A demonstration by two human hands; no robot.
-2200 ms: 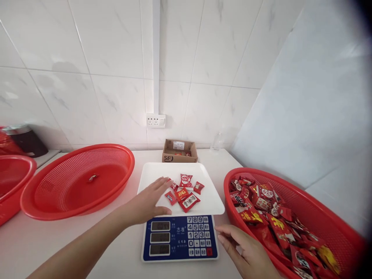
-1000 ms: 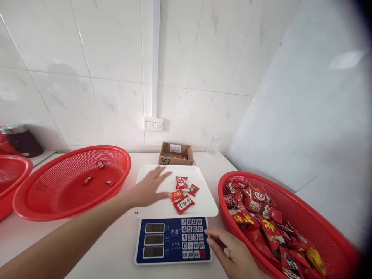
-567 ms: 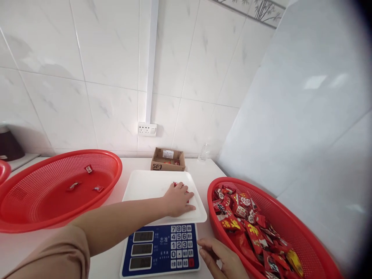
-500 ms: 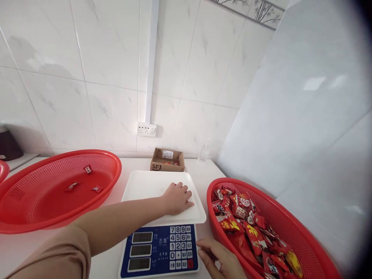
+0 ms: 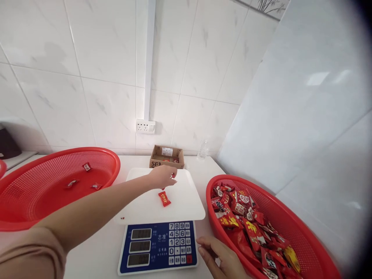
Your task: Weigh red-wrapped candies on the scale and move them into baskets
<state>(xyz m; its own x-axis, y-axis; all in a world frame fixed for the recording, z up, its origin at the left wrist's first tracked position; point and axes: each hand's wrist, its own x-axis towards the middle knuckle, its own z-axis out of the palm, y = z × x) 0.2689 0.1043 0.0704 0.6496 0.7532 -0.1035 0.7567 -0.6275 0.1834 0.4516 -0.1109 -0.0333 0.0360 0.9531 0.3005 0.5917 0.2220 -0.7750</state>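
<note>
My left hand (image 5: 165, 177) hovers above the white weighing tray (image 5: 186, 205), its fingers curled inward. A small bit of red and white shows between the fingertips, too small to make out. Below it on the tray lies a red wrapped candy (image 5: 164, 198) with yellow print, and another red edge peeks out under the hand. My right hand (image 5: 221, 259) rests by the keypad of the blue digital scale (image 5: 158, 248), fingers loosely bent and apart, holding nothing. Beside it stands a red perforated basket (image 5: 316, 255) heaped with red candy packets (image 5: 252, 232).
On the left, another red basket (image 5: 52, 205) holds a few small wrapped candies. A cardboard box (image 5: 167, 157) with several packets sits behind the scale, with a clear plastic bottle (image 5: 203, 150) to its right. A tiled wall with a socket (image 5: 145, 126) closes off the back.
My left hand has lifted and drawn back up and left over the tray. A red candy now shows on the tray where the hand was. My right hand stays put.
</note>
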